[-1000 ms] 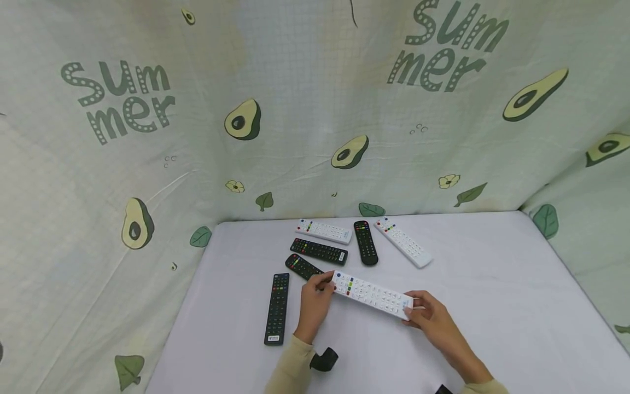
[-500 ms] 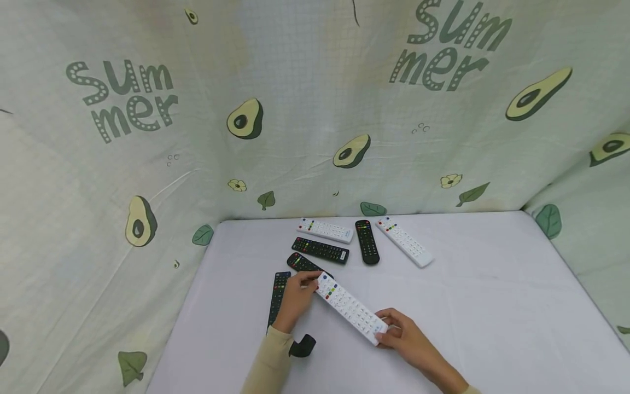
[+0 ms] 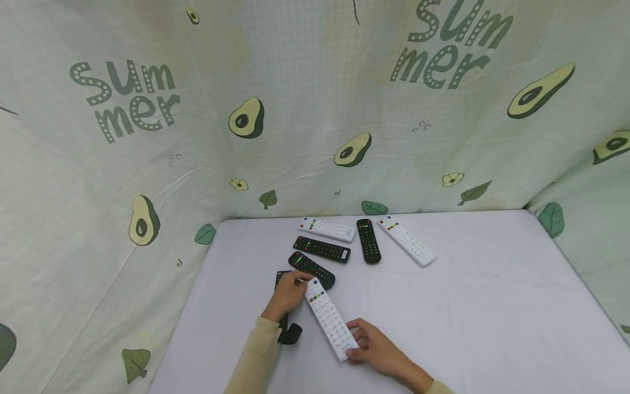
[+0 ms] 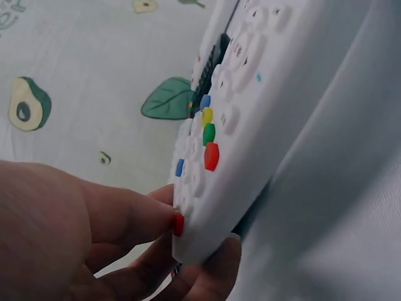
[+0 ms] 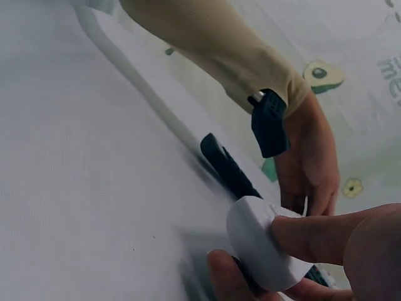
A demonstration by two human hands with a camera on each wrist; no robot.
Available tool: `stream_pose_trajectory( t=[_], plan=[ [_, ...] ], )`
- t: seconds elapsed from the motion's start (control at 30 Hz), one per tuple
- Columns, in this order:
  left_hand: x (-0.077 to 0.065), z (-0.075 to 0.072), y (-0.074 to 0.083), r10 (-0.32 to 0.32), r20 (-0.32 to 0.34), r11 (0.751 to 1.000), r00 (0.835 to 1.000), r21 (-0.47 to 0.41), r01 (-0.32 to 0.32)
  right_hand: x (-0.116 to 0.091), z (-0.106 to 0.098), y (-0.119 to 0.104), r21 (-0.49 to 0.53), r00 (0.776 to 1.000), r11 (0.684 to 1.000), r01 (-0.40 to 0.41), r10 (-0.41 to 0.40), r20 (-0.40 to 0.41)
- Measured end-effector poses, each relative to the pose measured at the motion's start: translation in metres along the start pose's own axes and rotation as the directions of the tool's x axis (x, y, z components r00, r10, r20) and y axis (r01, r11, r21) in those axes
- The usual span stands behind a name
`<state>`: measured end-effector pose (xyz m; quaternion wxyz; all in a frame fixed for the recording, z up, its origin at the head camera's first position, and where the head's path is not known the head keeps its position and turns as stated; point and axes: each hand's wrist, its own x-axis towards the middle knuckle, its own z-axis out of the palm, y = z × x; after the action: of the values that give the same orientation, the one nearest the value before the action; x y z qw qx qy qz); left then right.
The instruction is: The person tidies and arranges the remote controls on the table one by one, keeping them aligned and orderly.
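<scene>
White remote control (image 3: 328, 317) slanting at head-view 6 o'clock | left hand (image 3: 287, 294) pinching its 11-o'clock end, right hand (image 3: 374, 348) its 5-o'clock end, grips narrowly closed | best: supporting both evenly, clearing round-ended black remote control (image 3: 306, 264) at 11 o'clock

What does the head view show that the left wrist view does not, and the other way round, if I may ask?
Only the head view: the right hand gripping the near end of the held white remote, and the beige sleeves. Only the left wrist view: a fingertip under that remote. Both: the left hand at its far end, its coloured buttons, and the avocado-print cloth behind.
</scene>
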<state>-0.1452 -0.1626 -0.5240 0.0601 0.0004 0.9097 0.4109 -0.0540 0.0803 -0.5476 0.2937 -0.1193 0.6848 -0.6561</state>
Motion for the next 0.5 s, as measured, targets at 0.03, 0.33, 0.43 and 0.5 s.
stream_pose_trajectory(
  t=[0.03, 0.33, 0.43, 0.5],
  plan=[
    [0.001, 0.000, -0.001, -0.003, 0.008, 1.000, 1.000, 0.014, 0.002, 0.002, 0.003, 0.001, -0.011, 1.000, 1.000, 0.002, -0.002, 0.008],
    [0.004, 0.003, 0.002, -0.030, 0.047, 0.997, 0.998, 0.067, 0.026, 0.015, 0.021, 0.001, -0.204, 1.000, 0.979, 0.017, -0.012, 0.029],
    [0.006, 0.004, 0.001, -0.052, 0.061, 0.996, 0.997, 0.071, 0.048, 0.018, 0.027, -0.001, -0.214, 0.999, 0.977, 0.027, -0.020, 0.036],
    [0.007, 0.005, 0.001, -0.055, 0.065, 0.996, 0.996, 0.079, 0.050, 0.020, 0.031, -0.002, -0.214, 0.999, 0.976, 0.031, -0.024, 0.035]
  ],
)
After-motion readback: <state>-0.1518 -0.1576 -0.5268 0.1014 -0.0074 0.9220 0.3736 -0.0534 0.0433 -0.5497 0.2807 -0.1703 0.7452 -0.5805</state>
